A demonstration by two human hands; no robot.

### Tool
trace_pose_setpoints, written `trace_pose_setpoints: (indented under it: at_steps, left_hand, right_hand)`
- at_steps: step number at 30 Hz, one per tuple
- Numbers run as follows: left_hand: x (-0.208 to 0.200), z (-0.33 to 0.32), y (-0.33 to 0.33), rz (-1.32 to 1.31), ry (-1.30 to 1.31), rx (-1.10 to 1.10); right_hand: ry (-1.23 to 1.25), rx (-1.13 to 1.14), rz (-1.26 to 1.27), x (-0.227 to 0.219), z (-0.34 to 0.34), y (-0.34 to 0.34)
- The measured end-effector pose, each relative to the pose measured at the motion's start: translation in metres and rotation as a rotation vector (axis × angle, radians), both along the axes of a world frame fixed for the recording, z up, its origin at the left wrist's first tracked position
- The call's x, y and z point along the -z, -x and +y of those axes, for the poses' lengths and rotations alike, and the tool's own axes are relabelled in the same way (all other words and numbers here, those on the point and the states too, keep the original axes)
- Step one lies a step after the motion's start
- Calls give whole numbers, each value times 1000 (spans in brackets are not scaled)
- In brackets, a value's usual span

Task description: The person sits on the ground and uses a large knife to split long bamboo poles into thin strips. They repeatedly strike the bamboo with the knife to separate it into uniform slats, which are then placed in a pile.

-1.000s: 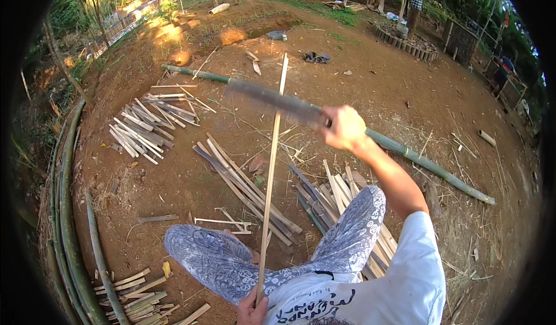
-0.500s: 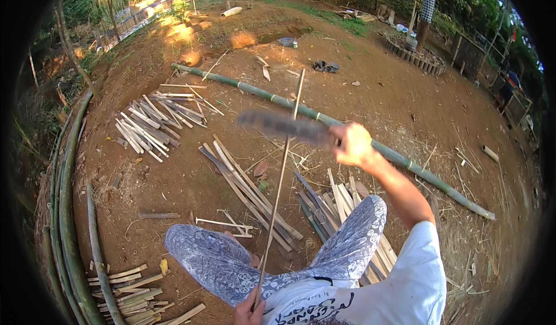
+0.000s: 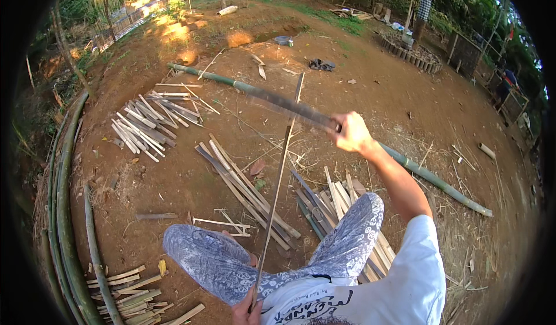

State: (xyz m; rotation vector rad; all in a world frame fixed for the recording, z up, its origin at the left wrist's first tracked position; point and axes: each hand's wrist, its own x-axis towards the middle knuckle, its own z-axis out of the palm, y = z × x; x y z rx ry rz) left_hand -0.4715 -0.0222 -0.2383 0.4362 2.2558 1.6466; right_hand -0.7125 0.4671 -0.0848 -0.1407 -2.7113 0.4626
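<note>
My left hand (image 3: 246, 310) is closed around the near end of a long, thin bamboo strip (image 3: 277, 203), low in front of my shirt. The strip slants up and away from me, its far end beyond the blade. In my right hand (image 3: 352, 133), fingers wrapped round the handle, is a machete (image 3: 284, 102). Its dark blade points left and crosses the strip near the far end, slightly blurred. I cannot tell how deep the blade sits in the strip. Beneath the strip, between my bent knees and the blade, lies a bundle of bamboo slats (image 3: 240, 192).
A green bamboo pole (image 3: 428, 176) lies diagonally across the dirt beyond my hands. Short split pieces (image 3: 145, 122) form a heap at the far left. More slats (image 3: 339, 200) lie by my right knee, others (image 3: 136, 299) at lower left. Long poles (image 3: 66, 209) line the left side.
The machete's blade has swung from nearly level to tilted up at its left tip, and is less blurred. My right hand has moved slightly. The left hand keeps its hold on the strip.
</note>
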Motion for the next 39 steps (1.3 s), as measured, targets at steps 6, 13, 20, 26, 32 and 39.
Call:
trace_pose_setpoints:
  at_steps: [6,13,20,26,32,39]
  left_hand:
    - [28,-8,-5,-168,-5,-132]
    - [-4,0,-1,321,40,-64]
    - [-1,-23,-14,-318,-19,-7]
    - [32,-12,-5,-637,-259,-47]
    - [13,3,11,-735,-452,-76]
    - [20,-13,5,-408,-146,116]
  right_hand:
    - [-252,-255,10,1,-28,-11]
    - [-269,-271,8,10,-12,-4]
    - [93,259,178,16,96,58]
    - [465,46,205,22,18,21]
    - [-118,-347,154,41,-58,-25]
    - [61,81,39,7,-18,9]
